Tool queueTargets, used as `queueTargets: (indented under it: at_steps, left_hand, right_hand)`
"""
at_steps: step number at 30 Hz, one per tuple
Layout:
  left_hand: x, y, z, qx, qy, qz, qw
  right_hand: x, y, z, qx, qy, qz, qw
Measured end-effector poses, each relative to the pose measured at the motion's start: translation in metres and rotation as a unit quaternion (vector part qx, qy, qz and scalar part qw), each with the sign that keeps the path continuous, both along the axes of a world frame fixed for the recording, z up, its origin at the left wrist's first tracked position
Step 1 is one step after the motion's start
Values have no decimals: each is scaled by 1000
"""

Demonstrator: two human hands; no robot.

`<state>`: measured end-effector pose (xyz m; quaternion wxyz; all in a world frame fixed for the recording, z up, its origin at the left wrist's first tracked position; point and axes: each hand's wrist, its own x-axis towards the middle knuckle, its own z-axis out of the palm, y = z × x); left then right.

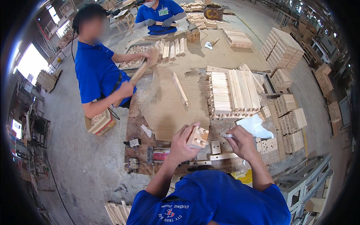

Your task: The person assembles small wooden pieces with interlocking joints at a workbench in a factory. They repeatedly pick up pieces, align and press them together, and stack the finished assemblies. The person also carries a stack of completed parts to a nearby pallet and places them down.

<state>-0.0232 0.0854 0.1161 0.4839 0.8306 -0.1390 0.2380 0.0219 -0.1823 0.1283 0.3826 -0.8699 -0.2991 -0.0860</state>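
Observation:
My left hand (182,144) grips a wooden piece with dowels (198,137), its end face turned up and several round dowel ends standing out of it. To the right, my right hand (242,140) pinches a small pale flat piece (227,135); what kind it is I cannot make out. A gap lies between the two hands. Ahead of them a single wooden bar (180,89) lies on the cardboard sheet (159,108). Beyond my right hand sits a stack of wooden bars (234,93) with dowels in their ends. Beside that hand is a crumpled white sheet (257,126).
Across the bench a co-worker in blue (97,71) swings a mallet-like wooden tool (144,67); a second person (159,17) handles a bar. A dowel tray (135,50) and a hammer (211,44) lie farther off. Clamps (134,142) edge the bench's left. Stacked wood (283,47) stands right.

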Motion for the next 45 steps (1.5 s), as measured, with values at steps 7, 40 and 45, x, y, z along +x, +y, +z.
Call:
queueTargets:
  at_steps: [7,40,45]
  left_hand:
    - [0,0,-1,3,-17,9,1000]
    - [47,77,-106,-887,188,-28,422]
    - [47,63,-79,-930,163,-197,263]
  right_hand:
    - [-4,-2,-8,-7,8,-9,1000]
    - [-10,12,-18,70,60,2,996]
    - [-10,14,-17,57,67,-3,996]
